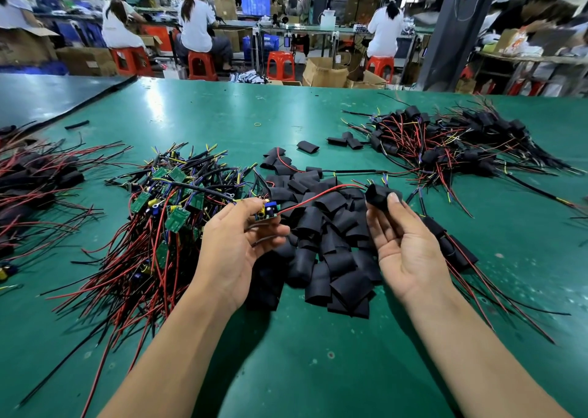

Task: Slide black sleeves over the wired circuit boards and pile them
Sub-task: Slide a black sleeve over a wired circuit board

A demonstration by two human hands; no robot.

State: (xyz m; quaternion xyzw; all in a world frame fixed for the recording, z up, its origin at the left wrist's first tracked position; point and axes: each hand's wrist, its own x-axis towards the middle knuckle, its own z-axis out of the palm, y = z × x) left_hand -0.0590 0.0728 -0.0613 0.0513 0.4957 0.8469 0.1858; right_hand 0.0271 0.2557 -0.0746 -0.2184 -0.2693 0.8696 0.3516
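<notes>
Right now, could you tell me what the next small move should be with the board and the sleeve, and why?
Probably draw the black sleeve in the right hand leftward along the red wire toward the circuit board pinched by the left hand. The board is bare, and the wire seems to reach the sleeve's mouth.

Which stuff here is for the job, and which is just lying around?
For the job: circuit board in the left hand; black sleeve in the right hand; heap of loose sleeves; heap of bare boards; sleeved pile.
Just lying about: yellow rubber band; red stools; cardboard boxes.
</notes>
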